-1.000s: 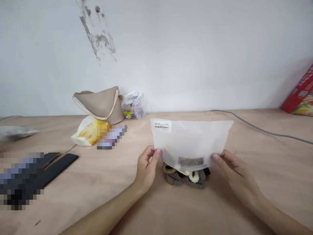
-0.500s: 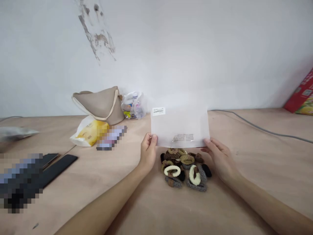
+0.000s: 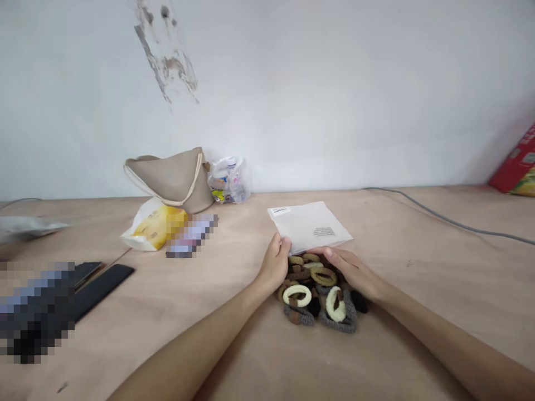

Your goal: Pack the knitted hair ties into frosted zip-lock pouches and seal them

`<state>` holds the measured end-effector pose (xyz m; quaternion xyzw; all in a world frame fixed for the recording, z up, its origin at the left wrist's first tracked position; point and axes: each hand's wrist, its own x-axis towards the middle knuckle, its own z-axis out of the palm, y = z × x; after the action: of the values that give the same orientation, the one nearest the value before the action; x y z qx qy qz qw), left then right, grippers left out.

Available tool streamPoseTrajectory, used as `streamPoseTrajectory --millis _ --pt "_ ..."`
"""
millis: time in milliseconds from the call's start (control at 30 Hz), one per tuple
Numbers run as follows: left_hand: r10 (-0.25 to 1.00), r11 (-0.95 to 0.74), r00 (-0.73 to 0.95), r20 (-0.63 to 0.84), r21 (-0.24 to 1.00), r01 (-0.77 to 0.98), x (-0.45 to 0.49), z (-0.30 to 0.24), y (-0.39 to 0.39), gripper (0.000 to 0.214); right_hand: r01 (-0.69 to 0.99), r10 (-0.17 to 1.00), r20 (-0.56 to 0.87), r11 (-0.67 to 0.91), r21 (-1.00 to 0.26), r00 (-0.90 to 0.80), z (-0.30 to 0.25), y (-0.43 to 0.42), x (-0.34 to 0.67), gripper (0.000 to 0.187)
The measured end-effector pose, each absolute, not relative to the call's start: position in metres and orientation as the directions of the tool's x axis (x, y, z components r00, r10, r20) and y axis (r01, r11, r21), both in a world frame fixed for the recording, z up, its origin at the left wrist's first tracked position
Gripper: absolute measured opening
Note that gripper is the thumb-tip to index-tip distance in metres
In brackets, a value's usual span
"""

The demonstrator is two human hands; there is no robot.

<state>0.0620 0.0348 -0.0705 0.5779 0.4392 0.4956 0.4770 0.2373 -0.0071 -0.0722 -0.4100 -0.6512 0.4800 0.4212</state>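
Partly, the pile of hair ties [image 3: 320, 295] is covered: the person's two hands lie over its far half, so only the near loops, cream, brown, grey and black, show clearly. A red box [image 3: 516, 170] is cut off by the right edge, and two patches on the left of the bench [image 3: 438, 289] are blurred into blocks, one over a flat black thing [image 3: 102, 281]. The print on the white pouch [image 3: 311, 228] is too small to read. The pouch lies flat on the bench just behind the hair ties, its near edge touching them. The left hand [image 3: 276, 264] has its thumb on the pouch's near left corner; its fingers are hidden, so I cannot tell whether that grip pinches the pouch. The right hand [image 3: 353, 273] rests flat and slack across the hair ties, grip unclosed, a fingertip at the pouch's near edge.
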Motion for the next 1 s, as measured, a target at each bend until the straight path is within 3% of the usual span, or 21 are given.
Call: streamPoseTrajectory --millis 533,667,733,833,900,1000 --pt "0.959 0.012 0.285 0.000 0.999 -0.041 0.050 -0.058 -0.047 0.037 0.277 0.951 0.066 0.154 -0.949 -0.303 -0.074 -0.093 0.245 0.036" --pt "0.968 0.122 0.232 -0.094 0.987 -0.110 0.046 -0.058 -0.041 0.035 0.437 0.950 0.263 0.312 -0.843 -0.170 -0.079 -0.093 0.255 0.032" --pt "0.971 0.193 0.181 -0.159 0.963 -0.191 0.043 -0.056 -0.033 0.033 0.616 0.895 0.440 0.389 -0.685 -0.074 -0.081 -0.087 0.264 0.027" --pt "0.969 0.237 0.130 -0.209 0.933 -0.269 0.038 -0.050 -0.023 0.024 0.802 0.790 0.613 0.373 -0.466 -0.011 -0.082 -0.074 0.275 0.024" --pt "0.964 0.258 0.141 -0.227 0.929 -0.266 0.036 -0.046 -0.020 0.018 0.827 0.771 0.635 0.379 -0.415 -0.035 -0.082 -0.066 0.278 0.026" --pt "0.942 0.303 0.214 -0.258 0.928 -0.215 0.034 -0.045 -0.017 0.015 0.788 0.810 0.575 0.428 -0.443 -0.116 -0.082 -0.059 0.279 0.029"
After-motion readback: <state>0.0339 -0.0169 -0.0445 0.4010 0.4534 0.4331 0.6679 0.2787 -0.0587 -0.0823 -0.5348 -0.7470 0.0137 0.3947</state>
